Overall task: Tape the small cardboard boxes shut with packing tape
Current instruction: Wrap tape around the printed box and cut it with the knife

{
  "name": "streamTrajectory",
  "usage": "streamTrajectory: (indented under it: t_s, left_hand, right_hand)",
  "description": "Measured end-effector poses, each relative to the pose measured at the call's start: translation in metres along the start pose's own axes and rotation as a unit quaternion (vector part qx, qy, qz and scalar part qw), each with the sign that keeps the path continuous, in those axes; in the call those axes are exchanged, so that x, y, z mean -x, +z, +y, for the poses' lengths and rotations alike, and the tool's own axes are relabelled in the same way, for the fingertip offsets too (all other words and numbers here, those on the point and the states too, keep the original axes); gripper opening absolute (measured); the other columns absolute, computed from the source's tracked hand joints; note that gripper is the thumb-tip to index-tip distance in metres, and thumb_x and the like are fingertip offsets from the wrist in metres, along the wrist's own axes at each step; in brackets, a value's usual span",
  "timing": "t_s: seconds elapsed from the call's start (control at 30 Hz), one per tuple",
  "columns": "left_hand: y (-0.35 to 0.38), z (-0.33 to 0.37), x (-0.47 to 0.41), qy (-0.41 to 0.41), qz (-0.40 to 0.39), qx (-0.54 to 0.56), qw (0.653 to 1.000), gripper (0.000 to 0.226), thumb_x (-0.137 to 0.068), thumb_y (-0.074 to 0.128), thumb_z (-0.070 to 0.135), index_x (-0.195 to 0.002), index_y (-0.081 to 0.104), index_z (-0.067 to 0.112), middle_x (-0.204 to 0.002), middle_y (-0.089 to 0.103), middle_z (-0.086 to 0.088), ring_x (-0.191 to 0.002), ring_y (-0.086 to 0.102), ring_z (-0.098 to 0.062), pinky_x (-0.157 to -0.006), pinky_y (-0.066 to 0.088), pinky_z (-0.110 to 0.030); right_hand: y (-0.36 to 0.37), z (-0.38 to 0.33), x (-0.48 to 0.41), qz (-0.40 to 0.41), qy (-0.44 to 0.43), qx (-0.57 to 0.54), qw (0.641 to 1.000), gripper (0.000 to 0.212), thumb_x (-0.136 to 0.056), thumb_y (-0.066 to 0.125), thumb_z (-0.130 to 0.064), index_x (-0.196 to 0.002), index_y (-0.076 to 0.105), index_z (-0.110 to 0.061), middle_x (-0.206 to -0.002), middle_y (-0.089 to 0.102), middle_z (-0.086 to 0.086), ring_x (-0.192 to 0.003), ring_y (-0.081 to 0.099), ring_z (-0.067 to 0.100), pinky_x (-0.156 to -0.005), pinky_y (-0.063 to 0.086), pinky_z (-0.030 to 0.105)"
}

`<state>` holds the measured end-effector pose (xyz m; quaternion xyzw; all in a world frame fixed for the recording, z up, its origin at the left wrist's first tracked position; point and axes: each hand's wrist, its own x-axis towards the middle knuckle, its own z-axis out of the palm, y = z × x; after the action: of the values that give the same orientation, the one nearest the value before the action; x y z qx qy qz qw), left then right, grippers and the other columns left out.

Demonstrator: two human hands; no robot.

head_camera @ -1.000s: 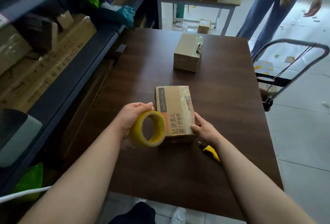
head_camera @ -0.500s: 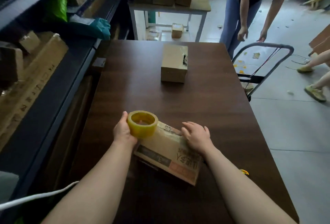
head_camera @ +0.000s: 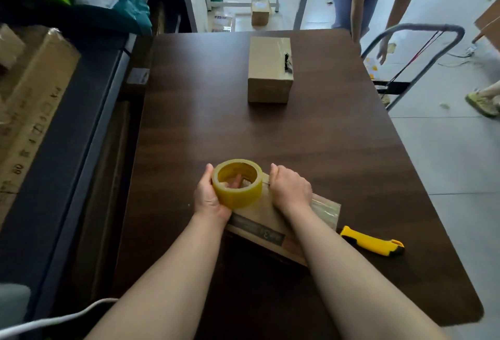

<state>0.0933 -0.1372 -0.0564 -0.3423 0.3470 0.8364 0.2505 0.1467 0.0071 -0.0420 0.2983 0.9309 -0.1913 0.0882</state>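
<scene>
Forearms cover much of the box (head_camera: 259, 220), and its print is too dim to read. It lies skewed near the tabletop's (head_camera: 297, 136) near edge, brown, with clear tape shining at its right end. The left hand (head_camera: 207, 199) grips the tape roll (head_camera: 238, 195) on the box, fingers inside the core. The right hand's (head_camera: 290, 190) fingers bend over the box's far edge, tips hidden: gripping or pressing, I cannot tell.

We see a yellow tape roll (head_camera: 237, 184), hole upward, atop the far-left corner of the near box (head_camera: 259, 215), skewed on the counter (head_camera: 324, 150); a second box (head_camera: 270, 69) sits farther back, closed.
</scene>
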Motion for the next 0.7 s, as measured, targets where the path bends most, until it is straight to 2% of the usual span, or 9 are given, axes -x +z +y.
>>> streamTrajectory:
  t_s: [0.07, 0.13, 0.23, 0.33, 0.4, 0.47, 0.57, 0.63, 0.7]
  left_hand:
    - [0.004, -0.001, 0.002, -0.003, -0.014, 0.008, 1.000, 0.042, -0.096, 0.051, 0.039, -0.112, 0.058, 0.000, -0.122, 0.058, -0.026, -0.119, 0.056, -0.037, -0.084, 0.057, -0.040]
    - [0.008, -0.004, 0.004, 0.001, -0.015, -0.004, 1.000, 0.040, -0.096, 0.053, 0.038, -0.115, 0.056, 0.003, -0.119, 0.057, -0.025, -0.114, 0.058, -0.037, -0.073, 0.060, -0.038]
    - [0.004, -0.014, 0.006, 0.011, 0.005, -0.030, 0.999, 0.051, -0.093, 0.059, 0.038, -0.127, 0.054, 0.000, -0.122, 0.059, -0.027, -0.108, 0.062, -0.038, -0.076, 0.059, -0.043]
    - [0.001, -0.016, 0.004, 0.026, 0.014, -0.030, 0.999, 0.057, -0.091, 0.063, 0.034, -0.131, 0.051, -0.003, -0.125, 0.058, -0.030, -0.109, 0.062, -0.042, -0.081, 0.056, -0.052]
    - [0.002, -0.017, 0.006, 0.031, 0.016, -0.029, 0.999, 0.056, -0.091, 0.064, 0.033, -0.131, 0.051, -0.004, -0.121, 0.059, -0.030, -0.110, 0.061, -0.042, -0.075, 0.058, -0.051]
    - [0.002, -0.019, 0.008, 0.030, 0.028, -0.032, 0.999, 0.053, -0.091, 0.064, 0.032, -0.129, 0.053, -0.002, -0.116, 0.061, -0.027, -0.107, 0.063, -0.041, -0.070, 0.059, -0.048]
    - [0.002, -0.020, 0.009, 0.042, 0.024, -0.049, 0.998, 0.044, -0.089, 0.065, 0.034, -0.120, 0.058, 0.003, -0.108, 0.061, -0.023, -0.099, 0.064, -0.037, -0.067, 0.059, -0.043]
    - [0.003, -0.018, 0.011, 0.052, 0.008, -0.074, 0.996, 0.037, -0.086, 0.067, 0.037, -0.108, 0.062, 0.008, -0.104, 0.063, -0.019, -0.096, 0.065, -0.032, -0.070, 0.057, -0.040]
    - [0.004, -0.018, 0.016, 0.055, -0.019, -0.104, 0.993, 0.033, -0.080, 0.072, 0.041, -0.096, 0.065, 0.013, -0.100, 0.064, -0.015, -0.094, 0.064, -0.030, -0.079, 0.057, -0.045]
  right_hand:
    - [0.000, 0.007, 0.002, 0.007, -0.019, -0.044, 0.999, 0.036, -0.104, 0.025, -0.031, -0.127, 0.047, -0.016, -0.129, 0.058, 0.010, -0.109, 0.058, 0.038, -0.086, 0.043, 0.043]
    - [-0.001, 0.018, 0.006, -0.007, -0.052, -0.087, 0.995, 0.042, -0.099, 0.032, -0.015, -0.141, 0.034, -0.019, -0.141, 0.047, 0.008, -0.109, 0.058, 0.038, -0.087, 0.046, 0.043]
    - [-0.008, 0.041, 0.019, -0.021, -0.092, -0.069, 0.993, 0.054, -0.095, 0.035, -0.006, -0.147, 0.029, -0.020, -0.149, 0.034, 0.004, -0.114, 0.055, 0.035, -0.089, 0.046, 0.041]
    - [-0.013, 0.076, 0.033, 0.075, -0.004, -0.003, 0.997, 0.040, -0.100, 0.037, -0.020, -0.139, 0.043, -0.014, -0.139, 0.047, 0.009, -0.115, 0.054, 0.033, -0.086, 0.045, 0.040]
    - [-0.012, 0.095, 0.042, 0.092, 0.100, -0.041, 0.990, 0.038, -0.102, 0.033, -0.034, -0.129, 0.051, -0.013, -0.128, 0.055, 0.011, -0.110, 0.057, 0.033, -0.085, 0.045, 0.040]
    - [-0.009, 0.105, 0.046, 0.075, 0.165, -0.116, 0.977, 0.042, -0.103, 0.030, -0.039, -0.118, 0.057, -0.010, -0.118, 0.060, 0.012, -0.105, 0.058, 0.033, -0.085, 0.044, 0.040]
    - [-0.003, 0.111, 0.044, 0.074, 0.168, -0.185, 0.965, 0.046, -0.104, 0.026, -0.037, -0.106, 0.061, -0.006, -0.109, 0.063, 0.016, -0.103, 0.057, 0.034, -0.085, 0.042, 0.039]
    - [-0.004, 0.114, 0.041, 0.066, 0.164, -0.223, 0.959, 0.045, -0.104, 0.027, -0.033, -0.113, 0.060, -0.004, -0.115, 0.061, 0.020, -0.111, 0.054, 0.036, -0.090, 0.040, 0.039]
    - [-0.009, 0.115, 0.039, 0.040, 0.161, -0.247, 0.955, 0.044, -0.104, 0.029, -0.032, -0.126, 0.054, -0.004, -0.128, 0.054, 0.021, -0.123, 0.048, 0.036, -0.098, 0.037, 0.039]
